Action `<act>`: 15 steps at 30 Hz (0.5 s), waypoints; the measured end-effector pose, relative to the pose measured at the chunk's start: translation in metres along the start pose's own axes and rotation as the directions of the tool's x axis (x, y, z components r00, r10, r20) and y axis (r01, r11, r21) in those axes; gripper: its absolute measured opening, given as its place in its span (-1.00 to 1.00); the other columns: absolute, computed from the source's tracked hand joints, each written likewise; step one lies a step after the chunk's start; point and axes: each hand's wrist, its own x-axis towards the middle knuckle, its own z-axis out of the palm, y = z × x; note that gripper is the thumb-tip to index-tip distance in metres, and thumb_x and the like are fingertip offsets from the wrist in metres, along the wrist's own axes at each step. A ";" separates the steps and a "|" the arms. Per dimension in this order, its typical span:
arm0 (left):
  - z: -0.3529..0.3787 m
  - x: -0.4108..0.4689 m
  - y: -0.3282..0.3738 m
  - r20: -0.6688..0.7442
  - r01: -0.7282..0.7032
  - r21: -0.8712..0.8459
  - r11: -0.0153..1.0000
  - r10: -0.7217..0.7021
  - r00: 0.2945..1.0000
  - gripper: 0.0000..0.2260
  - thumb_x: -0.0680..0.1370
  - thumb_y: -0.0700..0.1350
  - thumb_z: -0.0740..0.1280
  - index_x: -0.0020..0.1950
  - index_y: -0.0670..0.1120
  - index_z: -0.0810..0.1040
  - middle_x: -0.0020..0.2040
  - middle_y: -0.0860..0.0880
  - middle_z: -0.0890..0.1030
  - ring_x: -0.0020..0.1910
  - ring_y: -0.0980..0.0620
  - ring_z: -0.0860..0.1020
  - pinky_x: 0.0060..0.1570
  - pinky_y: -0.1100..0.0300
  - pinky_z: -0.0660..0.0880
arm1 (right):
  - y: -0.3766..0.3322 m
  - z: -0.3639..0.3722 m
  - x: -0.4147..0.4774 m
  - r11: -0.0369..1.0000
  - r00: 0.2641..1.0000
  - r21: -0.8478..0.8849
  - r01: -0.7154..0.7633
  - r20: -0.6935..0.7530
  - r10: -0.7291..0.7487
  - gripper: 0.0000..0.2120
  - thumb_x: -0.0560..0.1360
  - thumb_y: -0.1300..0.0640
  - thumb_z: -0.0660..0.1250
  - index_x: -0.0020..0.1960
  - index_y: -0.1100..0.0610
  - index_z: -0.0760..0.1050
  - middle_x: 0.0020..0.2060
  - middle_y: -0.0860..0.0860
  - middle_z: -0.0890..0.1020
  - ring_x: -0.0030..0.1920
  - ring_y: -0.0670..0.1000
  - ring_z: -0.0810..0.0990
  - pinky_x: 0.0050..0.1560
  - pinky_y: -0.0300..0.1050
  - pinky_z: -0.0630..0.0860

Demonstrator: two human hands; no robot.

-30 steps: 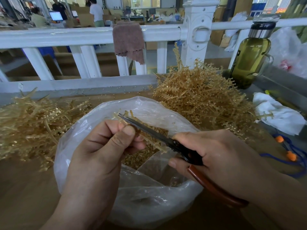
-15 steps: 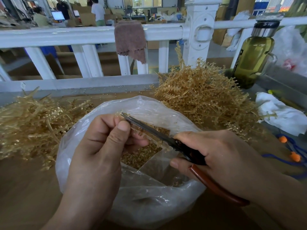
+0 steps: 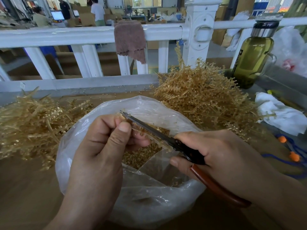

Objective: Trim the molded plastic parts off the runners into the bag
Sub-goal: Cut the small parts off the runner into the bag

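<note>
The runner [image 3: 141, 131] is pinched by the left hand [image 3: 99, 146] over the bag [image 3: 149, 205], scissors [image 3: 182, 146] are gripped by the right hand [image 3: 216, 155], & cuts should be kept flush so pts drop in.

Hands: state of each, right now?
Left hand: closed, pinching a runner over the bag.
Right hand: closed, gripping the scissors.

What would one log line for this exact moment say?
left hand: pinches runner over bag | right hand: grips scissors, blades at runner | bag: open, cut parts inside
</note>
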 end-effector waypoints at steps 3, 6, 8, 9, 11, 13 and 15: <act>0.001 0.003 0.002 0.029 0.003 -0.012 1.000 -0.002 1.000 -0.80 0.52 0.25 0.40 -0.11 0.15 0.60 -0.20 -0.05 0.70 -0.22 -0.06 0.70 -0.17 0.09 0.61 | -0.002 -0.002 0.000 1.000 1.000 -0.005 -0.010 0.001 0.010 -0.68 0.53 -0.24 0.17 -0.16 -0.03 0.49 -0.43 -0.16 0.46 -0.42 -0.13 0.47 -0.41 -0.29 0.35; 0.003 0.006 0.006 0.069 0.003 0.005 1.000 -0.004 0.998 -0.78 0.48 0.32 0.39 -0.16 0.21 0.64 -0.23 0.00 0.70 -0.24 -0.01 0.69 -0.22 0.12 0.61 | -0.003 -0.003 0.000 1.000 1.000 -0.014 -0.007 0.005 0.007 -0.69 0.53 -0.22 0.18 -0.17 -0.02 0.49 -0.45 -0.16 0.44 -0.43 -0.13 0.46 -0.42 -0.34 0.31; 0.003 0.006 0.008 0.065 0.004 0.004 1.000 -0.004 0.998 -0.77 0.46 0.34 0.39 -0.17 0.21 0.64 -0.23 -0.01 0.69 -0.24 -0.02 0.69 -0.23 0.11 0.61 | -0.003 -0.004 0.001 1.000 1.000 -0.011 -0.007 0.005 0.007 -0.69 0.53 -0.21 0.19 -0.19 -0.01 0.48 -0.45 -0.16 0.42 -0.43 -0.13 0.45 -0.42 -0.34 0.31; 0.003 0.005 0.008 0.064 0.004 0.005 1.000 -0.004 0.998 -0.77 0.46 0.33 0.40 -0.18 0.21 0.64 -0.23 -0.02 0.69 -0.24 -0.03 0.69 -0.22 0.11 0.61 | -0.003 -0.003 0.001 1.000 1.000 -0.006 -0.008 0.006 0.008 -0.70 0.53 -0.21 0.21 -0.20 -0.01 0.48 -0.45 -0.17 0.42 -0.43 -0.13 0.45 -0.41 -0.35 0.30; 0.003 0.005 0.009 0.060 0.015 0.001 1.000 -0.015 0.998 -0.84 0.47 0.25 0.43 -0.21 0.21 0.64 -0.24 -0.04 0.69 -0.24 -0.06 0.68 -0.22 0.10 0.61 | -0.003 -0.004 0.000 1.000 1.000 -0.012 -0.007 0.008 0.007 -0.71 0.53 -0.19 0.22 -0.20 0.00 0.48 -0.45 -0.17 0.41 -0.43 -0.14 0.44 -0.41 -0.38 0.29; 0.003 0.004 0.008 0.041 0.047 -0.027 0.999 -0.046 0.998 -0.87 0.48 0.12 0.37 -0.23 0.16 0.64 -0.25 -0.09 0.69 -0.25 -0.11 0.68 -0.22 0.09 0.61 | -0.002 -0.004 0.000 0.999 1.000 -0.037 -0.006 0.008 0.007 -0.71 0.53 -0.20 0.21 -0.19 -0.02 0.48 -0.45 -0.17 0.42 -0.43 -0.15 0.44 -0.39 -0.38 0.30; 0.002 0.002 0.007 0.019 0.071 -0.074 0.995 -0.070 0.997 -0.85 0.50 0.05 0.34 -0.22 0.08 0.63 -0.25 -0.16 0.69 -0.25 -0.16 0.69 -0.22 0.10 0.62 | -0.002 -0.004 0.000 0.998 1.000 -0.059 -0.005 0.013 0.006 -0.72 0.53 -0.22 0.19 -0.18 -0.05 0.46 -0.45 -0.16 0.43 -0.43 -0.15 0.43 -0.38 -0.35 0.32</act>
